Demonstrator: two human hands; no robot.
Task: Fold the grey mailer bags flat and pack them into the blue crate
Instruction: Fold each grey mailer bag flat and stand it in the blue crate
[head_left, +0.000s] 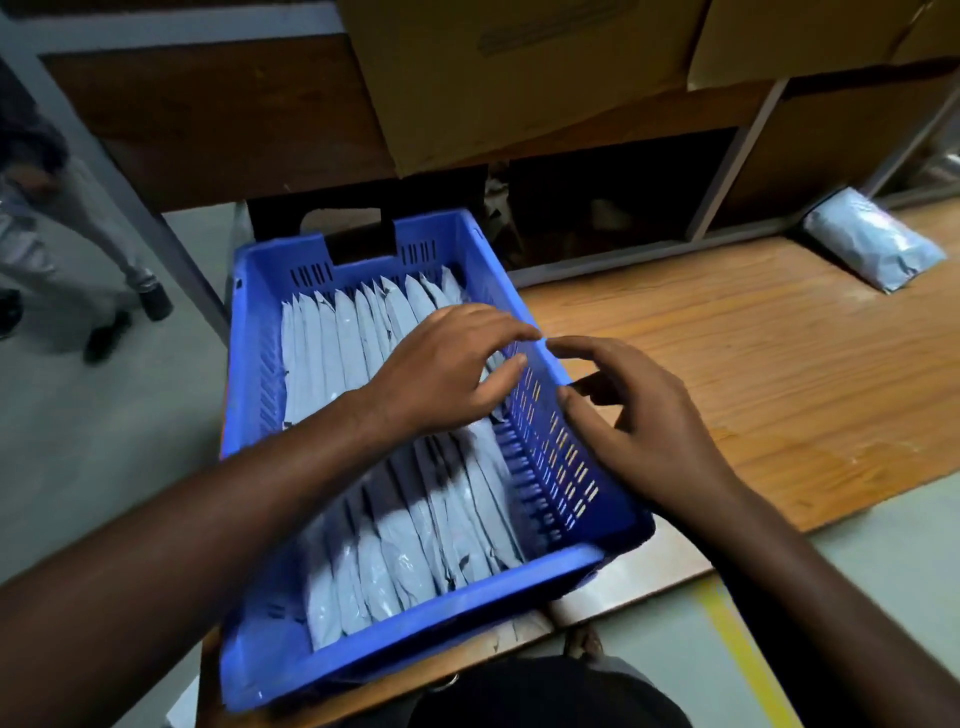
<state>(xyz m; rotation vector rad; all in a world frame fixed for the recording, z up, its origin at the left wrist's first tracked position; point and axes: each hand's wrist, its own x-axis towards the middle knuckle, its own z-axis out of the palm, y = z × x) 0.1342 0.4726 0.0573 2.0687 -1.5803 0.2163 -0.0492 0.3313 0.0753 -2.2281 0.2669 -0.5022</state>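
Grey mailer bags (363, 343) are standing packed in the blue crate (545, 426); left hand (447, 369) and right hand (639, 415), fingers loose and holding nothing, are hovering at its right wall, likely fetching the far-right loose bag (870, 236) next.

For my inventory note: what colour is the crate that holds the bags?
Blue crate, seen best in the head view.

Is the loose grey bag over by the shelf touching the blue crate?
Apart. The head view shows the loose grey bag lying far right on the wooden board, with bare wood between it and the blue crate.
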